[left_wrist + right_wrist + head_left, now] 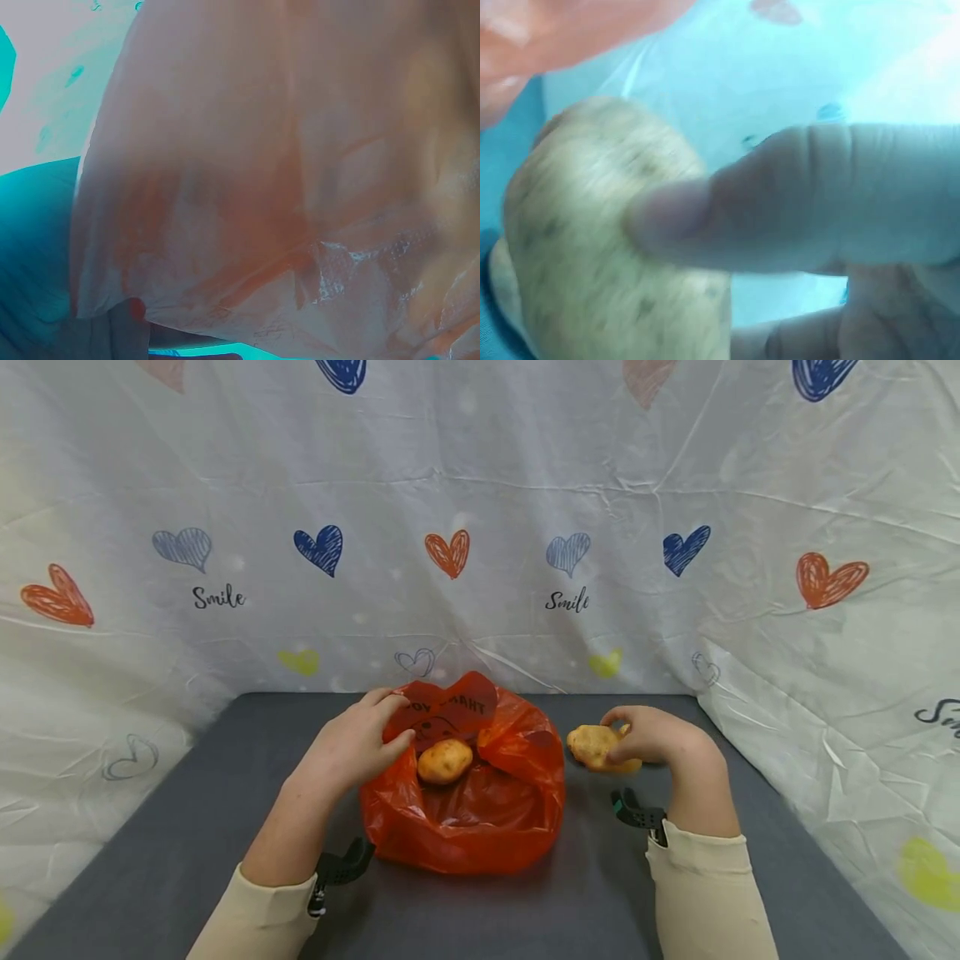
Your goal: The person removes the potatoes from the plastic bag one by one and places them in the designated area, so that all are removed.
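Risk lies with the slack rim of the red bag (480,850)

Head view: the bag sits mouth-up on the dark surface (450,935), its back panel standing higher than the crumpled front wall. Inside, toward the left rear, lies one bagged potato (446,762); only creased film shows in front of it. The left hand (356,743) is at the left rim, thumb and forefinger parted and loosely curved, with no hold that shows. Because the film looks so limp, a snagged finger could pull that rim inward, narrowing the mouth or tipping the bag and rolling its potato. Just beside the bag's right wall, the right hand (656,739) pinches the held potato (591,746); whether it is clear of the surface, I cannot tell.

Left wrist view: blurred film fills most of the frame, hiding the fingers and anything inside the bag.

Right wrist view: the thumb presses the near face of the held potato, the gap to the other fingers wide. Behind it peeks a pale rounded edge (505,292), probably another potato, which a careless lift might knock rolling. Such a fingertip pinch on a smooth curve could also let the held one twist loose.
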The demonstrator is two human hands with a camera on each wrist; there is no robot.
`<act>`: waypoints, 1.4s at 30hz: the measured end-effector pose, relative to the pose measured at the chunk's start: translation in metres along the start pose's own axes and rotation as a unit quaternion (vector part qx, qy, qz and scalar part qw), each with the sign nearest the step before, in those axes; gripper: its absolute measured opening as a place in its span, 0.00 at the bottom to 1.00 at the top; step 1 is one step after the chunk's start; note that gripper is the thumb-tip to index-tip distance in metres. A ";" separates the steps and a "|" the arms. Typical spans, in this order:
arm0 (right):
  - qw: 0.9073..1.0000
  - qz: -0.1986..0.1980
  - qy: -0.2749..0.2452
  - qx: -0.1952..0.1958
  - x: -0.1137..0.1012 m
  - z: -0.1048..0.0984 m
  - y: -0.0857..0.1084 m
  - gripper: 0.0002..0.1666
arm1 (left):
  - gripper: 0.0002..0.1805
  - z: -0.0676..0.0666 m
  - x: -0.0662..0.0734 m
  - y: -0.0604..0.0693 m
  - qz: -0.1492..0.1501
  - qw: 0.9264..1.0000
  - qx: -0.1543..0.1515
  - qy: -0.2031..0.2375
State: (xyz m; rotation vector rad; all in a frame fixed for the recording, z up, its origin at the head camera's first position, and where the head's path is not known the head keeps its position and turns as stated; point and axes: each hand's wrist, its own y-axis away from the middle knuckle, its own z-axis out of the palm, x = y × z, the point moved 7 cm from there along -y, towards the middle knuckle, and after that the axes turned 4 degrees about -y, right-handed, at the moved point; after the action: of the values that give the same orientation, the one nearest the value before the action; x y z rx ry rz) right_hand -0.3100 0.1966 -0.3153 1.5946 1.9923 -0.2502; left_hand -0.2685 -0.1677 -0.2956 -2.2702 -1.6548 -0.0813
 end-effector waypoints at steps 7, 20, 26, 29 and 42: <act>0.998 0.033 -0.005 -0.044 0.013 0.017 -0.017 0.37 | 0.28 -0.001 -0.002 0.001 -0.003 1.000 0.000 0.000; 0.994 0.085 0.052 -0.045 0.023 0.029 -0.030 0.51 | 0.28 -0.001 -0.001 0.001 0.000 1.000 0.004 0.000; 0.993 0.096 0.049 -0.040 0.026 0.029 -0.032 0.53 | 0.28 -0.003 0.001 0.001 0.000 1.000 0.004 0.000; 0.993 0.098 0.051 -0.044 0.028 0.030 -0.033 0.52 | 0.28 -0.003 0.001 0.000 0.003 1.000 0.004 0.000; 0.995 0.088 0.008 -0.040 0.026 0.030 -0.030 0.58 | 0.29 0.000 0.000 0.000 0.003 1.000 0.002 0.001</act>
State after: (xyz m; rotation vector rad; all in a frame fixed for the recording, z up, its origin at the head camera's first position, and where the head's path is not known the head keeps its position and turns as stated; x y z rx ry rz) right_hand -0.3326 0.1960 -0.3604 1.7131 1.8353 -0.0885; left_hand -0.2687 -0.1676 -0.2958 -2.2705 -1.6460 -0.0784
